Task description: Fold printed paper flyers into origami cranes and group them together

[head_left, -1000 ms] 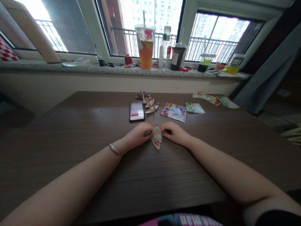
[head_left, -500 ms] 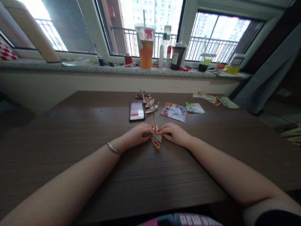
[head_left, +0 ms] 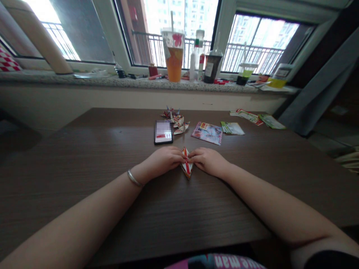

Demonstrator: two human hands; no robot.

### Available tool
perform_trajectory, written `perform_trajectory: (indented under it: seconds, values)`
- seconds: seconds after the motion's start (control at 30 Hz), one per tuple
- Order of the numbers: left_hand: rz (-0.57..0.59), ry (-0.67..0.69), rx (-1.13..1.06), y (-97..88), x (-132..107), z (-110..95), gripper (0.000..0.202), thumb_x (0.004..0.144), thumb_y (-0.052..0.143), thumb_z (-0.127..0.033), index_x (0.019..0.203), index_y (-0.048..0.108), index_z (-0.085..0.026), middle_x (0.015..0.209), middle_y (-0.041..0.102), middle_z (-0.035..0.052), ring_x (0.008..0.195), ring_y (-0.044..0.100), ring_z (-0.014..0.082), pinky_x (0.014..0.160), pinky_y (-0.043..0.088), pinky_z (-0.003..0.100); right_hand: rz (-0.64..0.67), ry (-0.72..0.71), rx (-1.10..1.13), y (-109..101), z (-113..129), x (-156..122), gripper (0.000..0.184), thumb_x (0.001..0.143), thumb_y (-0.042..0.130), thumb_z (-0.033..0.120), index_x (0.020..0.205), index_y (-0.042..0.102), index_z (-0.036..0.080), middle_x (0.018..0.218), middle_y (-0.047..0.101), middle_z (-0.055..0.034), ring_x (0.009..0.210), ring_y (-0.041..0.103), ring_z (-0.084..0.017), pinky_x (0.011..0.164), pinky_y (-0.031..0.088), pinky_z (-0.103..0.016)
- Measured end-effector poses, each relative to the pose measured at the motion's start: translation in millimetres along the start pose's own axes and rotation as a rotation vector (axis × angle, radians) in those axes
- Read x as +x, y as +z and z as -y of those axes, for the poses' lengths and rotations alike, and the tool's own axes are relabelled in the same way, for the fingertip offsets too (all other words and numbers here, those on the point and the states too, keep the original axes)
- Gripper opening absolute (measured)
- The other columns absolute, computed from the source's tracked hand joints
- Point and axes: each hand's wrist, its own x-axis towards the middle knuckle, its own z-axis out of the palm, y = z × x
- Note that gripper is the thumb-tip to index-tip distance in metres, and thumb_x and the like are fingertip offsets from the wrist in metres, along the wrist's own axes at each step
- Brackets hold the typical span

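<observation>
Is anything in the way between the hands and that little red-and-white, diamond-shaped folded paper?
No, nothing visible is in the way: the left hand and the right hand both touch the folded paper, one from each side. The flat, black-edged rectangular phone lies beyond the left hand, not between them.

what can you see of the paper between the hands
The folded paper is a narrow diamond, pale with a red stripe along its middle and an orange tint near the lower tip. It lies on the table, one point toward the camera. The left hand and right hand touch its sides, partly covering it.
</observation>
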Motion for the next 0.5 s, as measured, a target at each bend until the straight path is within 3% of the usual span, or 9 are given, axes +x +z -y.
perform_trajectory:
  seconds: [0.3, 0.5]
  values:
    - [0.079, 0.087, 0.327, -3.7, 5, -9, 0.022, 0.090, 0.056, -0.014, 0.108, 0.067, -0.020, 0.101, 0.071, 0.0065, 0.093, 0.063, 0.0222, 0.082, 0.050, 0.035, 0.036, -0.014, -0.160, -4, 6, 2, 0.029, 0.093, 0.051, 0.021, 0.113, 0.069, 0.030, 0.114, 0.069, -0.0032, 0.094, 0.063, -0.020, 0.079, 0.048, -0.031]
    - [0.079, 0.072, 0.332, -3.6, 4, -14, 0.023, 0.089, 0.056, -0.010, 0.107, 0.068, -0.020, 0.102, 0.071, 0.0058, 0.096, 0.062, 0.0207, 0.084, 0.048, 0.033, 0.064, -0.046, -0.144, -8, 3, 0, 0.032, 0.093, 0.050, 0.020, 0.117, 0.067, 0.032, 0.122, 0.066, -0.0003, 0.099, 0.062, -0.019, 0.083, 0.048, -0.031]
